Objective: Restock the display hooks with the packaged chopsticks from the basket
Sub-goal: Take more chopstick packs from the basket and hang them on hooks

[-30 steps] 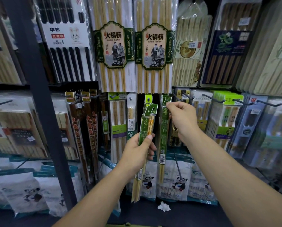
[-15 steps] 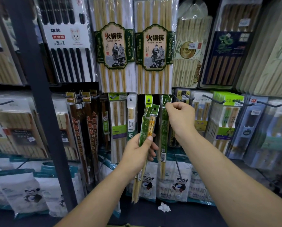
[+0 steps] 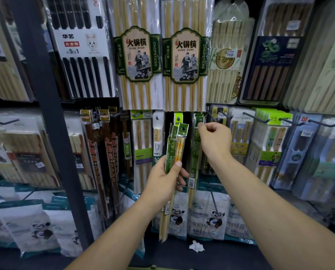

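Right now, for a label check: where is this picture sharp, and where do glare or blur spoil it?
Head view: the hotpot chopstick packs at centre read sharply; glare whitens the gold-seal pack; packs at the right edge smear; the shelf post leans from wide-angle bending.

Two green-labelled packs [image 3: 136,55] read "火锅筷 CHOPSTICKS"; the white pack [image 3: 81,43] "华艺".

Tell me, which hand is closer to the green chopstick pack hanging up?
Right. The right hand pinches the top of the hanging green pack; the left hand is lower-left of it, gripping other packs.
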